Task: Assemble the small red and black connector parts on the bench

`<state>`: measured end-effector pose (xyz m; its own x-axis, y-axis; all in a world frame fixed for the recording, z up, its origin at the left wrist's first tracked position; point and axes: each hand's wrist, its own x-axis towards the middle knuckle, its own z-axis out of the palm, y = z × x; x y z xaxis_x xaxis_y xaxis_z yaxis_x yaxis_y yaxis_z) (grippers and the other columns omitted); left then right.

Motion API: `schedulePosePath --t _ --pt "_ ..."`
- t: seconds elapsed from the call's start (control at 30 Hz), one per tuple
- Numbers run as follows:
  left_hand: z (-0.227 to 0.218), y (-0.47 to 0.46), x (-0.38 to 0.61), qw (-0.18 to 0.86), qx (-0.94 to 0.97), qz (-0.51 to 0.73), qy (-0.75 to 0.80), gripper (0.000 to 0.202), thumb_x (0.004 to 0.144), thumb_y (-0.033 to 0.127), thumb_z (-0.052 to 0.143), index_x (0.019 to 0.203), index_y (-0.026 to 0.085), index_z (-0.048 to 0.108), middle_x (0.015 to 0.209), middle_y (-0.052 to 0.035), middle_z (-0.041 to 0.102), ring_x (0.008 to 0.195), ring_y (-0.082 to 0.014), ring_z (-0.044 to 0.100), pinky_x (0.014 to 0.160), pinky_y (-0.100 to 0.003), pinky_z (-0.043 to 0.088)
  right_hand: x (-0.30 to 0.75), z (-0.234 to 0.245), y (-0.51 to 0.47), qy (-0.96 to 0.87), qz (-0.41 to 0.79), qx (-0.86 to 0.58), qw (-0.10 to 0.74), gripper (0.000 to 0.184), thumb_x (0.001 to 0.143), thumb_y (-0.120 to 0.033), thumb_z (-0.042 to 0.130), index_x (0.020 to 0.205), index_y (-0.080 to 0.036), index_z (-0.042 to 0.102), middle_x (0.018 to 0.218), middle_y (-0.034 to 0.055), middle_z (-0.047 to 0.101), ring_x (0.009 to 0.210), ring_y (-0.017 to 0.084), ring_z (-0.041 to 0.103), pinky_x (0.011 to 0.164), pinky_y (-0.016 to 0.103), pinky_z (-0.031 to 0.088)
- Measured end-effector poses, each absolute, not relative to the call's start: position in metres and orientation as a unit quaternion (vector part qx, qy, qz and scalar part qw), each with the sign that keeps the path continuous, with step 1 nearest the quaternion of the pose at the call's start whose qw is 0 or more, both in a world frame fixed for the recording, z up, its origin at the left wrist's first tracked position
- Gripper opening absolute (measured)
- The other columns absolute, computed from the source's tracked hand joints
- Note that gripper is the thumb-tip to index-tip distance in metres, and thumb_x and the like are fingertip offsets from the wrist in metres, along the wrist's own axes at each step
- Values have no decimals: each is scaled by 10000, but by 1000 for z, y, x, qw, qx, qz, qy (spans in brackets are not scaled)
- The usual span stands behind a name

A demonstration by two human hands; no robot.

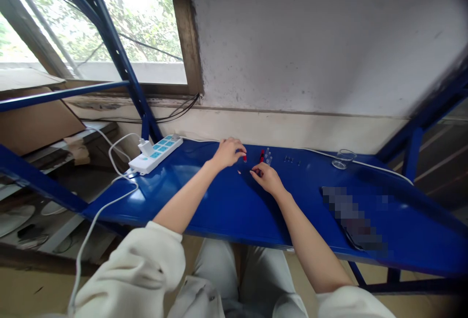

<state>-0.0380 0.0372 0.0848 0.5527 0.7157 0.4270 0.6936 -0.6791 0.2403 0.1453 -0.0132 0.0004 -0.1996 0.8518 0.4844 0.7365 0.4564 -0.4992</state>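
My left hand (229, 152) is closed at the fingertips on a small red piece (244, 157) with a paler lower end, held just above the blue tabletop (234, 206). To its right, my right hand (268, 177) is low over the table, thumb and fingers pinched together; whatever lies between them is too small to make out. A tiny pale part (239, 172) rests on the table between the two hands. Just beyond my right hand are red pieces (262, 155) and several clear little tubes (268, 155).
Several tiny parts (288, 159) lie in a row farther right. A clear round dish or glass (340, 164) stands at the back right, near a white cable. A blurred dark flat object (353, 220) lies at right. A white power strip (156, 155) with plugs sits at left.
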Motion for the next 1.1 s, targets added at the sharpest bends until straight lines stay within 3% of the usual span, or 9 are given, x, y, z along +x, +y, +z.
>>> schedulePosePath --t 0.13,0.27,1.1 --pt "100 60 -60 -16 864 192 465 91 735 268 602 768 217 670 960 -40 577 991 -235 441 847 -399 270 146 -2 -12 -770 87 -521 357 157 791 -293 472 793 -193 593 737 19 547 585 107 484 555 224 371" --pt "88 69 -75 -17 857 134 498 79 710 266 617 750 224 672 970 -43 557 991 -246 425 835 -408 271 147 -3 -10 -773 87 -526 343 159 792 -294 467 774 -197 592 732 20 554 592 114 493 549 230 371" --pt "64 73 -88 -3 842 125 525 90 717 265 595 758 234 668 968 -52 555 1006 -251 423 855 -437 256 147 2 -13 -769 76 -532 347 220 806 -334 433 753 -198 599 725 31 573 596 127 509 550 240 375"
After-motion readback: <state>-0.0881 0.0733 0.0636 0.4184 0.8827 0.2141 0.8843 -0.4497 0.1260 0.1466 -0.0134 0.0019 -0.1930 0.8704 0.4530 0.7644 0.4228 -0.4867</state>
